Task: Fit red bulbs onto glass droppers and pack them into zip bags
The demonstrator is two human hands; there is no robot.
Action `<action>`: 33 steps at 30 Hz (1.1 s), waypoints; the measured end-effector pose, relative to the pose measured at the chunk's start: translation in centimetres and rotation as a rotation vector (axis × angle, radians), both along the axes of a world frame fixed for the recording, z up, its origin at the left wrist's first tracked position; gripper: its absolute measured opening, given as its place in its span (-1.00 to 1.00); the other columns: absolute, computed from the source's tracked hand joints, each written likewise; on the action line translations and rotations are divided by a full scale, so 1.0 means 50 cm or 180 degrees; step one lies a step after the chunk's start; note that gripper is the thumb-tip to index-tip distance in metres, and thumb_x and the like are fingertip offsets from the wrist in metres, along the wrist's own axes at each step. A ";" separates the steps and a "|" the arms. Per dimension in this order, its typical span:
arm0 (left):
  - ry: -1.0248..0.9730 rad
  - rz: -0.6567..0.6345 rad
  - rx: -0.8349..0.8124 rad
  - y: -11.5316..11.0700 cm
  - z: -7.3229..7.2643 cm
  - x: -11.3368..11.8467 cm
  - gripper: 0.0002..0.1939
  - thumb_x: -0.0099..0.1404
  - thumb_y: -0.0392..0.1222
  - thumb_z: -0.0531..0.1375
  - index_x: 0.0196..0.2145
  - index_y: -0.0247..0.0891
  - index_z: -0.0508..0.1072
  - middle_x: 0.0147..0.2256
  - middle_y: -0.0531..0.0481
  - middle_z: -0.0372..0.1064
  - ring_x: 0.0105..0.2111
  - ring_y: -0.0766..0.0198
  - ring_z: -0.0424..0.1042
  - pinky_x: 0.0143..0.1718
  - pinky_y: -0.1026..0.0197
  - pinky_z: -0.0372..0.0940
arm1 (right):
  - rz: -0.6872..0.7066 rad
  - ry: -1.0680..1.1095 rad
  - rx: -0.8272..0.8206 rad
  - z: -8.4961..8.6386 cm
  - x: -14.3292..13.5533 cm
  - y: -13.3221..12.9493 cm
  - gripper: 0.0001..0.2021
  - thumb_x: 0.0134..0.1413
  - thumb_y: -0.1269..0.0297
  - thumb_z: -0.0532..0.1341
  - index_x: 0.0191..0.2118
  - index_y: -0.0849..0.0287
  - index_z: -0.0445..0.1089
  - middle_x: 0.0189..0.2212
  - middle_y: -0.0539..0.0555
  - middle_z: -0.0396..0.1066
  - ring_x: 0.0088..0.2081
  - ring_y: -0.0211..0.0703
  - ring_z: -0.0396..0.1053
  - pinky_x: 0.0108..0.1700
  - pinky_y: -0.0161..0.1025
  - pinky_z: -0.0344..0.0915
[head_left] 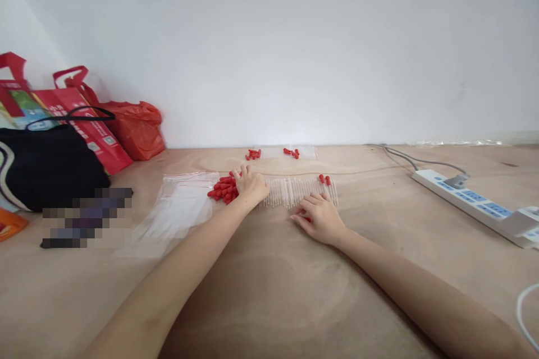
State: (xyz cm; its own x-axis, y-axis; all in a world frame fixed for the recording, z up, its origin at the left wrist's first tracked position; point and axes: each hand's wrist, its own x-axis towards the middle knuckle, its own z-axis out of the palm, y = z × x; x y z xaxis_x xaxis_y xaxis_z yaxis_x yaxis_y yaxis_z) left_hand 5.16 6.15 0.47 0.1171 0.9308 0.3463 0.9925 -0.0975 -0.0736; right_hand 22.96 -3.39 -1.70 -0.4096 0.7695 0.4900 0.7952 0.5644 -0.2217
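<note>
My left hand (251, 185) is at the right side of a heap of red rubber dropper bulbs (223, 189), its fingers bent and apart; whether it touches one is hard to make out. Thin clear dropper tubes (287, 192) lie side by side in a row between my two hands. At the near right end of that row, my right hand (319, 217) is closed, and a bit of red bulb shows between thumb and fingers. Two red bulbs (324, 179) sit at the far right end of the row, apparently on tube ends.
Clear zip bags (181, 202) lie left of the heap. Against the wall rests another clear bag (272, 151) with small groups of red bulbs (291, 152). A power strip (475, 202) stands at right, bags (54, 162) at left, beside a blurred-out object (90, 219).
</note>
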 end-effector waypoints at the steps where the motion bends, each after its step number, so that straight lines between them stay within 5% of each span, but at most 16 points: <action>1: 0.0019 0.0004 -0.0014 0.001 0.000 0.000 -0.68 0.08 -0.12 0.04 -0.38 -0.34 0.51 -0.10 -0.31 0.24 -0.01 -0.16 0.02 -0.02 -0.18 -0.19 | -0.0024 0.0049 -0.0045 -0.001 0.003 0.000 -0.81 -0.01 0.13 0.12 -0.44 0.15 0.30 -0.48 0.04 0.36 -0.35 -0.17 0.24 -0.29 -0.21 -0.04; 6: 0.0107 -0.0042 -0.0093 -0.003 0.004 -0.002 -0.70 0.11 -0.17 0.03 -0.36 -0.37 0.50 -0.09 -0.32 0.23 -0.01 -0.13 0.04 -0.03 -0.15 -0.13 | -0.0099 0.0115 -0.0279 0.000 0.017 -0.003 -0.74 -0.09 0.04 0.16 -0.37 0.13 0.32 -0.47 0.01 0.36 -0.35 -0.18 0.26 -0.29 -0.22 -0.03; 13: 0.0088 0.0080 -0.0169 -0.007 0.007 -0.003 -0.57 0.10 0.02 0.04 -0.29 -0.39 0.48 -0.08 -0.38 0.22 -0.02 -0.19 0.03 -0.05 -0.21 -0.13 | -0.0057 -0.0013 -0.0307 0.001 0.015 -0.008 -0.77 -0.09 0.07 0.16 -0.40 0.13 0.33 -0.49 0.00 0.35 -0.34 -0.18 0.25 -0.30 -0.22 -0.05; 25: -0.0066 0.0165 -0.0447 0.006 0.017 0.021 -0.75 0.05 -0.17 0.12 -0.38 -0.38 0.48 -0.15 -0.38 0.30 -0.05 -0.23 0.10 -0.11 -0.24 -0.09 | -0.0066 0.0014 -0.0435 0.000 0.007 -0.009 -0.85 -0.01 0.20 0.12 -0.48 0.15 0.26 -0.48 -0.01 0.36 -0.34 -0.18 0.23 -0.29 -0.21 -0.05; 29: -0.0172 -0.0256 -0.0222 -0.031 0.039 0.017 -0.74 0.20 -0.17 0.02 -0.33 -0.39 0.42 -0.13 -0.35 0.28 -0.03 -0.17 0.11 -0.11 -0.18 -0.04 | -0.0071 0.0294 -0.0363 -0.004 0.009 -0.006 -0.86 0.05 0.23 0.06 -0.42 0.16 0.25 -0.42 0.02 0.36 -0.35 -0.20 0.25 -0.28 -0.21 0.00; 33: -0.0233 -0.1152 -0.0124 -0.098 0.037 -0.025 -0.83 0.28 -0.18 -0.02 -0.32 -0.24 0.34 -0.29 0.00 0.39 -0.19 0.20 0.30 0.01 0.05 -0.10 | -0.0028 0.0789 -0.0407 -0.010 0.007 -0.001 -0.87 0.09 0.25 0.02 -0.38 0.16 0.22 -0.43 0.04 0.35 -0.41 -0.22 0.26 -0.33 -0.24 0.10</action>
State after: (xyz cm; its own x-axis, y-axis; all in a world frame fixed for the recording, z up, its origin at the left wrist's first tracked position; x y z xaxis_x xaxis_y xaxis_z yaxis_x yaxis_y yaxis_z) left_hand 3.91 1.27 2.30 0.4173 0.8463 0.3311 0.8958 -0.4444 0.0069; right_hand 23.33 -3.46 -2.19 -0.2823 0.8346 0.4729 0.7126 0.5125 -0.4791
